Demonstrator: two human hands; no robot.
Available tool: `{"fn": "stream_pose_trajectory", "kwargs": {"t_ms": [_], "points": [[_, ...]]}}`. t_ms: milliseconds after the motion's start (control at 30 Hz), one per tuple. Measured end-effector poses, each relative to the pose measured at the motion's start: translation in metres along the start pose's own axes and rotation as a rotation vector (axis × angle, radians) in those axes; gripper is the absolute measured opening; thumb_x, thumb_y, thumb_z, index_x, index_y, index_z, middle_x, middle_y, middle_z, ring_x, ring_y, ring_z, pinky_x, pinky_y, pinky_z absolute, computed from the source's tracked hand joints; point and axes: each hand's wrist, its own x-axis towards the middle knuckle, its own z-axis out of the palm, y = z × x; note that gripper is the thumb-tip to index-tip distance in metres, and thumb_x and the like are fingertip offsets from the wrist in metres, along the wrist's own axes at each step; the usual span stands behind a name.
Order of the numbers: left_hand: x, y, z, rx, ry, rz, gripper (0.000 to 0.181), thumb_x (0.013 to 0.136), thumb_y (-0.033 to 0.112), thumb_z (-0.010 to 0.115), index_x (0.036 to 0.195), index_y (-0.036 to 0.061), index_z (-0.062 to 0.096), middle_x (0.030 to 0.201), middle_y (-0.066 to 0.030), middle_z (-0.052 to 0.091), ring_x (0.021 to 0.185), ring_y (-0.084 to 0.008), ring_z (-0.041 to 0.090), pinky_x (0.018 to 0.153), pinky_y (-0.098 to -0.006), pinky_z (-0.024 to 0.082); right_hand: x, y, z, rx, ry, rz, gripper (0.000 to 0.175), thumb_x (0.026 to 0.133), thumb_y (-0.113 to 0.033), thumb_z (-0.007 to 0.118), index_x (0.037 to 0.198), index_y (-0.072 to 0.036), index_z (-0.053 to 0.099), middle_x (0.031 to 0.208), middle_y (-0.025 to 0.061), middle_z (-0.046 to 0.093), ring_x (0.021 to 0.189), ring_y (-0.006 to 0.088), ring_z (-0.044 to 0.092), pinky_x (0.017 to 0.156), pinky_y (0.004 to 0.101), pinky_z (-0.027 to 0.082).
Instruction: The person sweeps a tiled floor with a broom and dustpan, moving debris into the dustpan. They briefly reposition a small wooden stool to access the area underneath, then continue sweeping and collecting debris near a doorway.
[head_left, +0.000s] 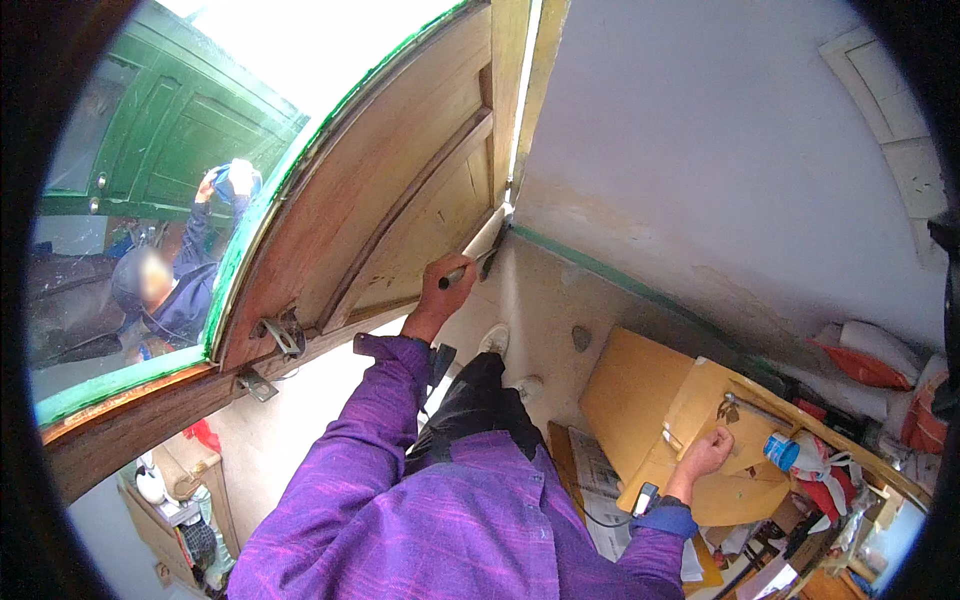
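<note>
My left hand (448, 285) grips the dark handle of a tool (454, 279). Beyond the fist is a narrow dark part, too blurred to identify, near the lower hinge-side corner of a brown panelled wooden door (405, 187). On the other side of my body, my right hand (705, 454) hangs with curled fingers over a yellowish wooden board (686, 397). Whether those fingers hold anything cannot be made out. Close to that hand are a metal-headed rod (754, 405) and a blue-lidded container (781, 451).
Glass with a green frame (244, 225) tops the door; through it shows a person (176, 277) raising a blue cloth. Metal lock hardware (281, 337) juts from the door's edge. A pale wall (675, 150) rises at right. Clutter (817, 517) fills the lower right; a box (217, 487) stands lower left.
</note>
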Motion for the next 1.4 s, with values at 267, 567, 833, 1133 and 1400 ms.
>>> {"fn": "stream_pose_trajectory", "kwargs": {"t_ms": [267,567,833,1133,1400], "points": [[0.013,0.01,-0.017,0.186,0.007,0.011,0.013,0.087,0.011,0.064,0.098,0.0052,0.069,0.085,-0.0107,0.068,0.074,-0.0214,0.065,0.065,-0.0349,0.05,-0.002,0.001,0.0,0.018,0.001,-0.025,0.013,0.088,-0.008,0.056,0.096,0.0,0.062,0.097,0.0146,0.065,0.092,0.0309,0.062,0.084,0.0385,0.049],[0.051,0.016,0.002,-0.049,-0.038,-0.295,0.015,0.091,0.013,0.061,0.095,0.0011,0.07,0.083,-0.007,0.069,0.08,-0.0119,0.064,0.073,-0.0275,0.051,-0.002,0.001,0.001,0.028,0.002,-0.004,0.013,0.088,-0.005,0.056,0.098,0.0,0.063,0.097,0.0132,0.065,0.09,0.0267,0.063,0.083,0.0349,0.049],[-0.013,0.002,-0.001,-0.103,-0.031,-0.226,0.015,0.089,0.01,0.061,0.095,0.0022,0.072,0.088,-0.0051,0.072,0.086,-0.0135,0.066,0.078,-0.029,0.051,-0.001,0.006,0.003,0.088,0.013,-0.011,0.015,0.088,-0.009,0.058,0.097,0.001,0.063,0.096,0.0163,0.065,0.092,0.0326,0.061,0.084,0.0404,0.049],[-0.023,0.025,-0.03,-0.109,0.025,-0.363,0.016,0.089,0.01,0.059,0.096,0.0034,0.072,0.089,-0.0047,0.07,0.082,-0.0139,0.065,0.075,-0.0282,0.051,-0.002,-0.002,-0.002,-0.015,0.004,-0.046,0.009,0.088,-0.005,0.056,0.093,-0.001,0.062,0.091,0.0114,0.064,0.087,0.0251,0.061,0.081,0.0343,0.049],[-0.011,-0.016,-0.005,-0.148,0.072,-0.352,0.017,0.09,0.013,0.06,0.098,0.0021,0.071,0.098,-0.0053,0.068,0.083,-0.0149,0.065,0.075,-0.0282,0.053,-0.002,-0.005,-0.003,0.007,-0.016,-0.009,0.013,0.089,-0.007,0.055,0.097,0.0,0.063,0.097,0.0152,0.065,0.092,0.0314,0.062,0.084,0.0393,0.049]]}}
